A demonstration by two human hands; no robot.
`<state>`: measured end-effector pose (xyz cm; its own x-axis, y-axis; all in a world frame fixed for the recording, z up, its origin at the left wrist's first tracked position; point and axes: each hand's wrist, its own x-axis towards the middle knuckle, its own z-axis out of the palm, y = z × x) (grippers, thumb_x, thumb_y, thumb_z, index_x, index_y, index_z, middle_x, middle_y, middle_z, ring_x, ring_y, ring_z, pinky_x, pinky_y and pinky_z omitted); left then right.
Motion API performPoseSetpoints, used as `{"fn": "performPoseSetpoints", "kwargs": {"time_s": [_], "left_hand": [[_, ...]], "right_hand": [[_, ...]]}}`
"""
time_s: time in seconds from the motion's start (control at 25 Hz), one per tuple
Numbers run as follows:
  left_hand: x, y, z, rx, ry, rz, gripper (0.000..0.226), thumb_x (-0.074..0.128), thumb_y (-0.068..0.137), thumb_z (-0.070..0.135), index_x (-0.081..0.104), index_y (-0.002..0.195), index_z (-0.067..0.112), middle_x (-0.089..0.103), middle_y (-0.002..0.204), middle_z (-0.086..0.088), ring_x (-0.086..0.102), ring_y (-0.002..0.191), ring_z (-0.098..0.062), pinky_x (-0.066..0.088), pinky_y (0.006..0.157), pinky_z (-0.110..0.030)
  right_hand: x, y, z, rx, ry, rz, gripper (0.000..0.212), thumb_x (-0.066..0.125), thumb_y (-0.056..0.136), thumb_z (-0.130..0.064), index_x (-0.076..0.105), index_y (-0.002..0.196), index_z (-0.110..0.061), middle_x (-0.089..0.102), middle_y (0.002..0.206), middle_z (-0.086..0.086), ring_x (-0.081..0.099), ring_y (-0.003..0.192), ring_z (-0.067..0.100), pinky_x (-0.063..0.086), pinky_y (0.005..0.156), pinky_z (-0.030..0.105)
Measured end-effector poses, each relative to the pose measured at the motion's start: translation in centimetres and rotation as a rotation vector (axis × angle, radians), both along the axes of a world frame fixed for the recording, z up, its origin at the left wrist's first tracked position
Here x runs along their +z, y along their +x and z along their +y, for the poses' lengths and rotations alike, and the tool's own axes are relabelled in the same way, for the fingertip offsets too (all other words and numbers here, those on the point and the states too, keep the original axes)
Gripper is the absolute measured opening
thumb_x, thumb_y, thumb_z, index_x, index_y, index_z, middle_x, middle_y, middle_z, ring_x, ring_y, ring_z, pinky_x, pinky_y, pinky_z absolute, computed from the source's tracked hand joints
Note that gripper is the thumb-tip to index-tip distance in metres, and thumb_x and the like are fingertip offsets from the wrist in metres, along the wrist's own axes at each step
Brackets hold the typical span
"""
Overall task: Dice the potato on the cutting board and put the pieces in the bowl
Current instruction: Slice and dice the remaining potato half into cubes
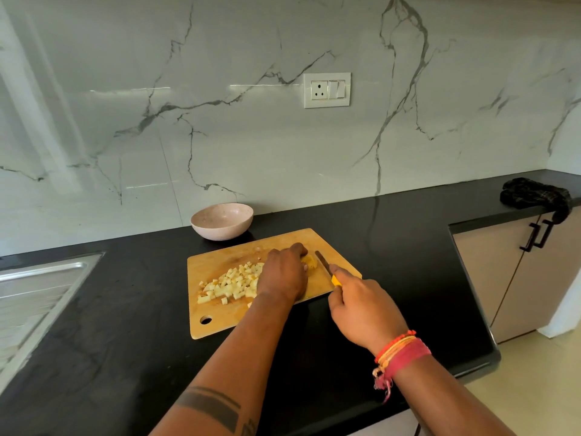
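Note:
A wooden cutting board [217, 313] lies on the black counter. Several pale potato dice [231, 283] are heaped on its middle left. My left hand [284, 272] curls over a remaining yellow potato piece [310, 262] and holds it down on the board. My right hand [361, 309] grips a knife by its yellow handle [335, 281]; the dark blade [323, 261] lies just right of the potato piece, its tip pointing away from me. A pinkish bowl [222, 220] stands behind the board near the wall, and looks empty.
A steel sink with drainboard [37, 287] is at the left. A dark cloth [536, 195] lies at the counter's far right above cabinet doors [515, 272]. A wall socket [327, 90] sits on the marble backsplash. The counter edge drops off at right.

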<state>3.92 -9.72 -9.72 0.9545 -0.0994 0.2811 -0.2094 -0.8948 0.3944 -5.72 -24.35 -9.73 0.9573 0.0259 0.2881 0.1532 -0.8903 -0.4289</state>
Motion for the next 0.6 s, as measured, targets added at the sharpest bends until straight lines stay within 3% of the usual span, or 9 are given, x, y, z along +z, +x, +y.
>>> {"fn": "performPoseSetpoints", "kwargs": {"time_s": [0.2, 0.32, 0.48, 0.6], "left_hand": [[-0.1, 0.1, 0.2, -0.007, 0.008, -0.053, 0.037, 0.061, 0.101, 0.023, 0.061, 0.139, 0.027, 0.069, 0.127, -0.003, 0.063, 0.115, -0.022, 0.052, 0.093, -0.033], [-0.1, 0.2, 0.4, -0.005, 0.051, -0.06, 0.036, 0.058, 0.103, 0.025, 0.061, 0.139, 0.028, 0.071, 0.12, -0.004, 0.064, 0.11, -0.023, 0.053, 0.089, -0.034], [-0.1, 0.0, 0.4, -0.013, 0.062, -0.096, 0.036, 0.055, 0.104, 0.023, 0.062, 0.138, 0.029, 0.073, 0.116, -0.004, 0.066, 0.106, -0.023, 0.054, 0.09, -0.034], [0.0, 0.0, 0.4, -0.012, 0.09, -0.132, 0.037, 0.054, 0.103, 0.019, 0.064, 0.136, 0.031, 0.073, 0.117, -0.002, 0.067, 0.106, -0.022, 0.054, 0.09, -0.032]], "right_hand": [[1.3, 2.7, 0.7, 0.066, 0.0, -0.003, 0.051, 0.043, 0.103, -0.027, 0.044, 0.154, -0.03, 0.071, 0.097, 0.001, 0.063, 0.073, 0.018, 0.056, 0.067, 0.036], [1.9, 4.1, 1.1, 0.092, -0.008, 0.006, 0.049, 0.045, 0.103, -0.026, 0.048, 0.152, -0.03, 0.072, 0.114, 0.003, 0.066, 0.085, 0.021, 0.054, 0.073, 0.033], [1.7, 5.2, 1.8, 0.116, -0.027, 0.043, 0.047, 0.045, 0.103, -0.026, 0.051, 0.15, -0.028, 0.071, 0.113, 0.003, 0.059, 0.082, 0.018, 0.049, 0.072, 0.03], [1.8, 6.2, 2.0, 0.116, -0.015, 0.062, 0.045, 0.045, 0.104, -0.027, 0.053, 0.149, -0.028, 0.071, 0.116, 0.005, 0.066, 0.093, 0.024, 0.05, 0.077, 0.032]]}}
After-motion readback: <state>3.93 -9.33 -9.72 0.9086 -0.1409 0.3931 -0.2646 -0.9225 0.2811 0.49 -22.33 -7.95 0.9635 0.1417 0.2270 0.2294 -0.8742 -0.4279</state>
